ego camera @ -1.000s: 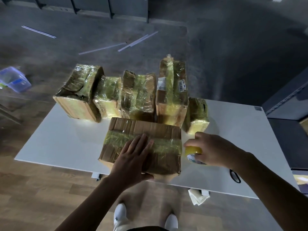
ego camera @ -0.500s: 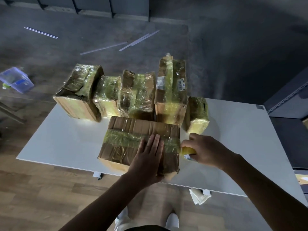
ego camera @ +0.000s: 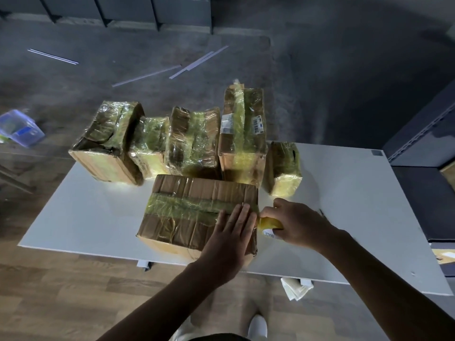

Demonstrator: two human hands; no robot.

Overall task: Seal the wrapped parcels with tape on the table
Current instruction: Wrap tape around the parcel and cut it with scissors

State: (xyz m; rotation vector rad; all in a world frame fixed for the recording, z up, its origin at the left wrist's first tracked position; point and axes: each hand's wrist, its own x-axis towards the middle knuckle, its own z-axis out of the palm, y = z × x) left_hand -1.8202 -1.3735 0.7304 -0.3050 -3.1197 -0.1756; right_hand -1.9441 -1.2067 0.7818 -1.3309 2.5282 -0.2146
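Left hand [ego camera: 229, 242] lies flat on the front parcel [ego camera: 192, 217], fingers [ego camera: 240, 217] straight and together, pressing the right end of its yellow-green tape band [ego camera: 187, 207], likely to pin the box and smooth the strip. Right hand [ego camera: 300, 225] sits just right of the front parcel, fingers curled round the yellow tape roll [ego camera: 269, 223], which is held against the parcel's right edge, probably to keep the strip taut over the corner. Five taped parcels [ego camera: 194, 141] stand in a row behind the front parcel. All sit on the white tabletop [ego camera: 344, 205].

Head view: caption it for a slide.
Left hand presses tape on the front parcel; right hand grips the yellow roll.
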